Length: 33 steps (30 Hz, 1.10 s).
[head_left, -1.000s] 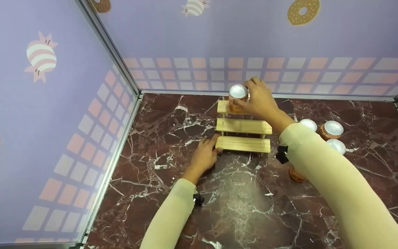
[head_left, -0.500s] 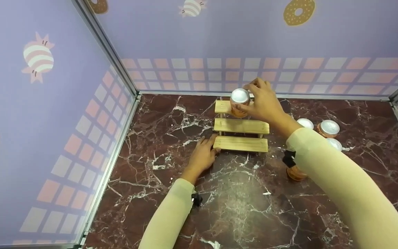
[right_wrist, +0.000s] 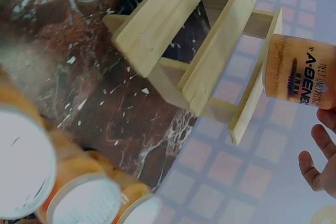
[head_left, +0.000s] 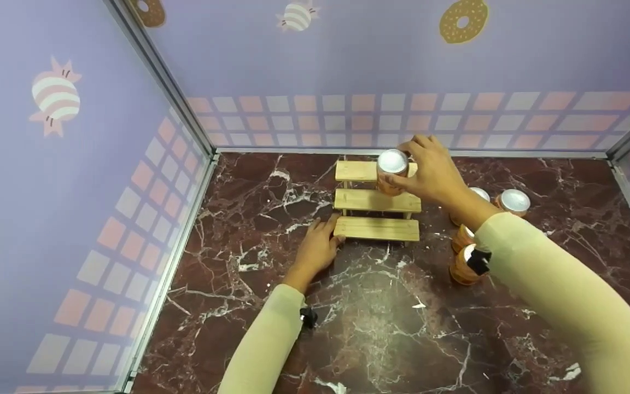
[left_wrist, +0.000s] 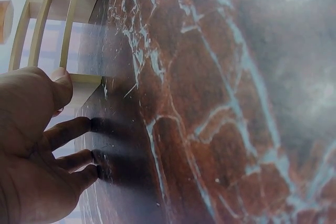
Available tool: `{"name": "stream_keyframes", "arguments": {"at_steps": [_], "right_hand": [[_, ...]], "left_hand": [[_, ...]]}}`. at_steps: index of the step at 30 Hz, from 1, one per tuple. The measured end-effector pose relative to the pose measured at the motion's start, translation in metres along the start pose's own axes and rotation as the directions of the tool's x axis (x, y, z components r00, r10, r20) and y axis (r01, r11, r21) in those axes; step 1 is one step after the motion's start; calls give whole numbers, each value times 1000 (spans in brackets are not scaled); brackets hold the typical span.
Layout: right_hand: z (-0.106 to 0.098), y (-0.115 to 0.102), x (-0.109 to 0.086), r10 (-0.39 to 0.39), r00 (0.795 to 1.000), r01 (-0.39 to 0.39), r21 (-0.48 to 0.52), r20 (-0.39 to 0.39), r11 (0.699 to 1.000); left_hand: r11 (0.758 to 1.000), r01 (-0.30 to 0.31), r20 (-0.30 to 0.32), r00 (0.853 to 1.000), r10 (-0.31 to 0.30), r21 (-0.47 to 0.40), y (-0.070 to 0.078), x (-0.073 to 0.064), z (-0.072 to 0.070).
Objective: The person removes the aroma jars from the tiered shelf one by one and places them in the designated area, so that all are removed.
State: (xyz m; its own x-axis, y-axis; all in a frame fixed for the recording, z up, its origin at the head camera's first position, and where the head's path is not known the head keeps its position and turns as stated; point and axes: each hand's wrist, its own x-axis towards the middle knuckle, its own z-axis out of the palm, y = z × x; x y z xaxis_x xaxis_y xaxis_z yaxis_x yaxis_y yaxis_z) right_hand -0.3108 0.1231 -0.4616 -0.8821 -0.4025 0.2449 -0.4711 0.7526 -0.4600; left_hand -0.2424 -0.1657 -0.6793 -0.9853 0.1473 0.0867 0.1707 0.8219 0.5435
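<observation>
My right hand [head_left: 432,172] holds an orange can [head_left: 390,186] with a silver top by its sides. The can is upright in front of the top step of a pale wooden three-step stand [head_left: 378,227]; whether it touches the stand I cannot tell. Dark lettering shows on the can [right_wrist: 296,72] in the right wrist view. My left hand [head_left: 315,249] grips the left end of the lowest step, its thumb at the front corner. In the left wrist view, the left hand's [left_wrist: 37,150] other fingertips reach the tabletop, and the forefinger is mostly hidden.
Several similar orange cans [head_left: 464,268] stand right of the stand, partly covered by the right forearm. Patterned purple panels [head_left: 271,65] rise behind and to the left. Dark red marbled tabletop [head_left: 380,328] extends in front of the stand.
The right hand has carried the can to the right and slightly toward me. The left hand stays at the stand's end. The view has shifted slightly, and more standing cans show.
</observation>
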Motion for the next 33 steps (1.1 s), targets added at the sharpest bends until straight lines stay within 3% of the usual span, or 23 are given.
{"name": "stream_keyframes", "arguments": {"at_steps": [15, 23, 33], "right_hand": [[-15, 27, -34, -63, 997, 62, -26, -47, 998], [-23, 34, -49, -87, 993, 84, -36, -83, 996], [-32, 43, -65, -92, 990, 88, -37, -109, 995]], "left_hand": [[1000, 14, 3, 1000, -14, -7, 1, 0, -1], [999, 51, 39, 998, -50, -18, 1, 1, -1], [999, 41, 17, 999, -41, -30, 3, -1, -3]]}}
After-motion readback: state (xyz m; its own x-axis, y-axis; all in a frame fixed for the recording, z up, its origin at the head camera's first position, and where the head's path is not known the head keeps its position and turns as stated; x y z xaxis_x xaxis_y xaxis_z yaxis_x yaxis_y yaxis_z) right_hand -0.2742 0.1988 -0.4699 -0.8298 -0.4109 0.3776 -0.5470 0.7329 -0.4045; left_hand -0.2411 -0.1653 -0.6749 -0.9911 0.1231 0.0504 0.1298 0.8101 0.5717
